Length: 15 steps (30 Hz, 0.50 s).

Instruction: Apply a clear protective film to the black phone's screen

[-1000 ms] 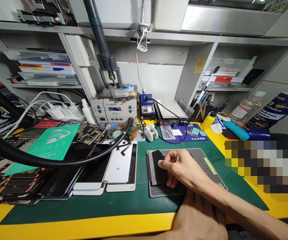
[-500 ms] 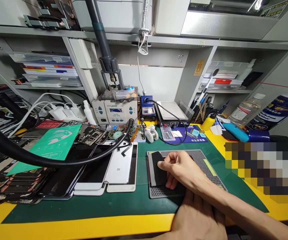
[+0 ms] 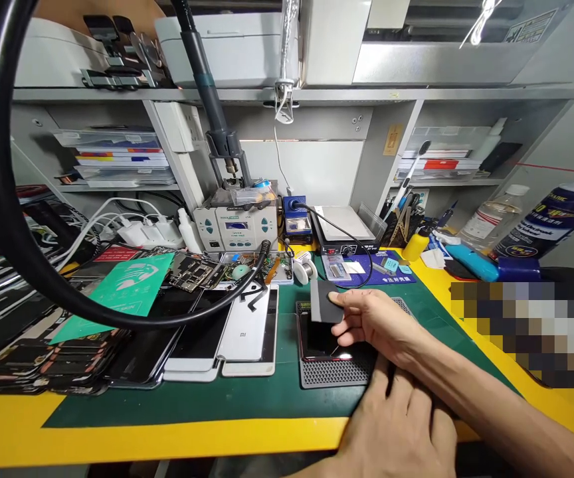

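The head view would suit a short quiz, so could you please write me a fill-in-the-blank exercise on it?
The right hand holds a card whose main colour is ____.
The dark phone lies on a mat, which rests on a large sheet coloured ____.
The two letters on the back of the white phone read ____.
In the picture, the spool is to the ____ of the white phone.

Missing words: black; green; MI; right.
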Available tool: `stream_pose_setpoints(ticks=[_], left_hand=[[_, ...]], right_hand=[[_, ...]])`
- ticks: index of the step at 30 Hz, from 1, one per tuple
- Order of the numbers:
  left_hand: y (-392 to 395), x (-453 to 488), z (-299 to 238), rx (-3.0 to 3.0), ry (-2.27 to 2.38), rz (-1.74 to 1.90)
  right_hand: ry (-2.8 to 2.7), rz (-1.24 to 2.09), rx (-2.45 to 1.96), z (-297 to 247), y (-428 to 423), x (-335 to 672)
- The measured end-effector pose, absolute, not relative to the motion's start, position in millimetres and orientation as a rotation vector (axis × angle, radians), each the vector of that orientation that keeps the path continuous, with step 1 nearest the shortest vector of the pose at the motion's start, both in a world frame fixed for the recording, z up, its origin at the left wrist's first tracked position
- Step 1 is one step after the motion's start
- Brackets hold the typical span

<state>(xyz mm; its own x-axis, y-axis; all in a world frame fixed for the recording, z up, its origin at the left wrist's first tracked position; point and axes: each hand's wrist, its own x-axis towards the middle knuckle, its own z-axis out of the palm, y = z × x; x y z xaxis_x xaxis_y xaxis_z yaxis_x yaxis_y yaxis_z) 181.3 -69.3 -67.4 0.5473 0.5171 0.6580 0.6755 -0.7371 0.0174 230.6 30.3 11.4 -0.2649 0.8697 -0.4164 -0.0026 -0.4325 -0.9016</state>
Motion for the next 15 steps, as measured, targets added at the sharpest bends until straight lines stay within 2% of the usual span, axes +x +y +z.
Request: stream_pose_setpoints(ticks=[3,6,11,15], left_hand=[[-80,168,-83,-2.252,-0.886,-1.161],[-94,122,-81,-2.158,-0.917,-1.199],[-99,28,-39,-2.317,-1.113,-0.64],[-95,3,-30,-2.284,-1.064,-0.372]], right_hand=[[-1.067,1.754,-1.316,15,35,243],[-1.07,1.739,-1.293,19,37,262],[-1.101,1.718,-1.274,28,32,297],[-1.115,1.597,-1.313,31,28,321]])
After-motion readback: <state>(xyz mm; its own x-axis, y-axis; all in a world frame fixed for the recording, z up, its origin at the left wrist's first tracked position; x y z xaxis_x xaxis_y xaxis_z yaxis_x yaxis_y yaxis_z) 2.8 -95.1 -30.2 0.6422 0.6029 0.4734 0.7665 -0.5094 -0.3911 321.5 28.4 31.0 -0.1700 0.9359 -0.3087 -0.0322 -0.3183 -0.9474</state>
